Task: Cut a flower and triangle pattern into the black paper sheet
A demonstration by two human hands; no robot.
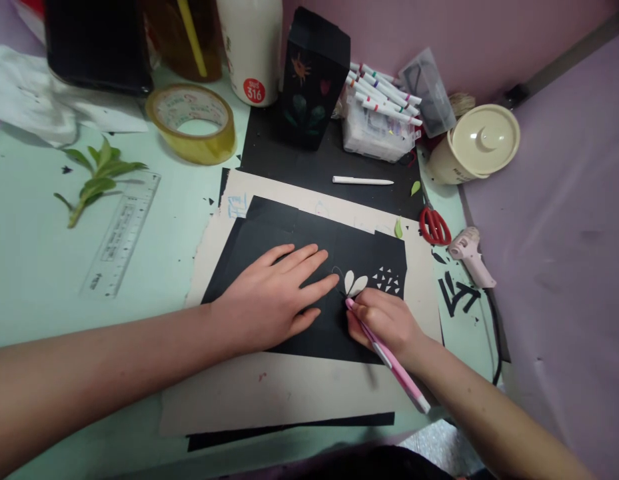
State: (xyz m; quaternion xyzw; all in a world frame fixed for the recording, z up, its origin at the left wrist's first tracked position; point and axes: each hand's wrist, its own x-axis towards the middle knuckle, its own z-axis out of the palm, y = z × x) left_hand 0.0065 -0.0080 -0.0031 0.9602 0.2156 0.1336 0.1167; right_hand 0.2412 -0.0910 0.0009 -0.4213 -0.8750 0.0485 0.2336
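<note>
My left hand [269, 300] lies flat on a sheet of black paper [299, 233], its fingers spread. In my right hand [384, 323] is a slim pink craft knife [396, 367], gripped like a pen, its tip touching the paper. Pale petal-shaped openings [358, 285] show just above that tip, beside a faint drawn petal outline near my left fingertips. A cluster of small pale triangles [388, 279] sits to their right. Under the black paper is a larger beige sheet [289, 390] with a torn left edge.
A clear ruler [122, 233], leafy sprig [96, 177] and tape roll [192, 123] lie left. Behind stand a white bottle [252, 47], black box [314, 80] and markers [384, 93]. Right are a lidded cup [476, 143], red-handled scissors [435, 225], glue gun [473, 257] and black scraps [456, 293].
</note>
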